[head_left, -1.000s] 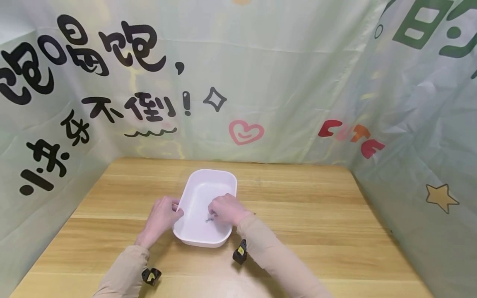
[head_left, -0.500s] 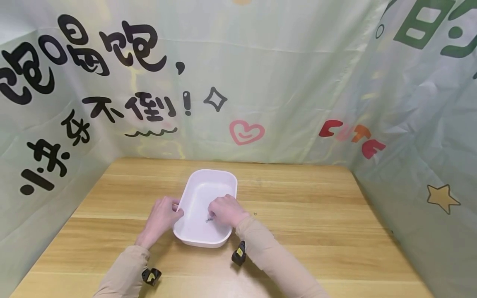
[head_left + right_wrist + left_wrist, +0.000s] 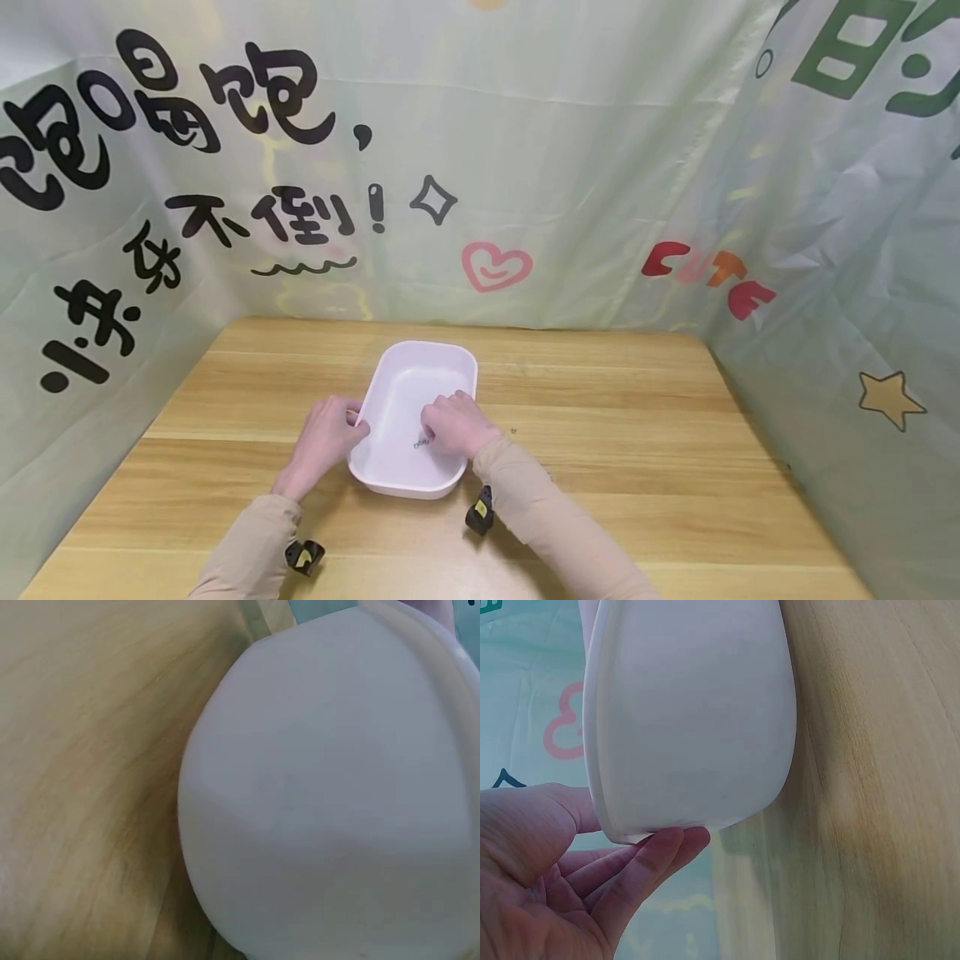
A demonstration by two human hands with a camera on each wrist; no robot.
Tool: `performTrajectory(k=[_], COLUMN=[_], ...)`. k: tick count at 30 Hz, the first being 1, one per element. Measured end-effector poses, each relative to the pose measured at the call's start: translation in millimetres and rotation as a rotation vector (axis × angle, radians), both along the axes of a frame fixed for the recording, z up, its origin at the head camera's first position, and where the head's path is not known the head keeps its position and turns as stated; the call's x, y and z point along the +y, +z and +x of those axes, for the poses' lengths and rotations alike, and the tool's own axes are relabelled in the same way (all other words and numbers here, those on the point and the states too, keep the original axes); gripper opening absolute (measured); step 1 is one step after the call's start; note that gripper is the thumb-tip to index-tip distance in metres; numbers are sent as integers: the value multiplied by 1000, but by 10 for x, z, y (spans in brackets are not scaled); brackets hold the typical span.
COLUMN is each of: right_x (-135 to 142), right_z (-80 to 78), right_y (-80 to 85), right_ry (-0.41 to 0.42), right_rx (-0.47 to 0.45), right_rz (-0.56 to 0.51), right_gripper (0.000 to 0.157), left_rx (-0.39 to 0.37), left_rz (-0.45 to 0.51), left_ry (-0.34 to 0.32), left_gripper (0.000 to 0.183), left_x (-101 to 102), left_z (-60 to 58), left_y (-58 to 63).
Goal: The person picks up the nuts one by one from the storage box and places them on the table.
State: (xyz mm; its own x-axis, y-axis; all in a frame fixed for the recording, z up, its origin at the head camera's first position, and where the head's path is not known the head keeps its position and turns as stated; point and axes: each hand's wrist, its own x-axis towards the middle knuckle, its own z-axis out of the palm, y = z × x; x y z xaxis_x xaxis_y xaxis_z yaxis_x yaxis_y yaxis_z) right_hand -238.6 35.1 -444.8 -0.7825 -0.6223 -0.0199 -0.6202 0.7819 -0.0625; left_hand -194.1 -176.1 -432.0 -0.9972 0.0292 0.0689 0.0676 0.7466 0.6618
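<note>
A white plastic tray (image 3: 402, 477) with rounded corners stands on the table. My left hand (image 3: 324, 437) pinches its left rim; in the left wrist view the fingers of the left hand (image 3: 555, 885) touch the outer wall of the tray (image 3: 690, 720). Inside the tray, my right hand (image 3: 459, 425) reaches down with bent fingers beside a small cluster of tiny dark metal pieces (image 3: 420, 443). Its fingertips are hidden, so whether they pinch a piece cannot be seen. The right wrist view is mostly filled by the outer wall of the tray (image 3: 322, 772).
The wooden table (image 3: 630, 467) extends around the tray. A tiny piece (image 3: 513, 431) lies on it to the right of the tray. A printed cloth (image 3: 585, 192) hangs behind and at both sides. Black wrist cameras are on the left sleeve (image 3: 251, 537) and right sleeve (image 3: 551, 517).
My right hand has shifted very slightly within the tray, and its forearm has moved a little to the left. The left hand keeps its hold on the rim, and the tray stays put.
</note>
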Motion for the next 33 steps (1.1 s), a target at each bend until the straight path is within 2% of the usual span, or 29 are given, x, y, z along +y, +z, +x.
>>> performTrajectory(k=[21,29,33], right_x=[-18,5,19], right_z=[19,17,13], right_y=[-5,-13,7], right_ry=[-15,-2,-1], right_rx=[27,25,-7], right_rz=[22,-41,-93], right_gripper=[21,19,10], left_rx=[-5,-14,-19], left_rz=[-3,4,11], left_ry=[2,2,1], left_gripper=[25,26,27], left_x=[5,7,8], left_z=[-1,-1,2], left_y=[-3,-4,0])
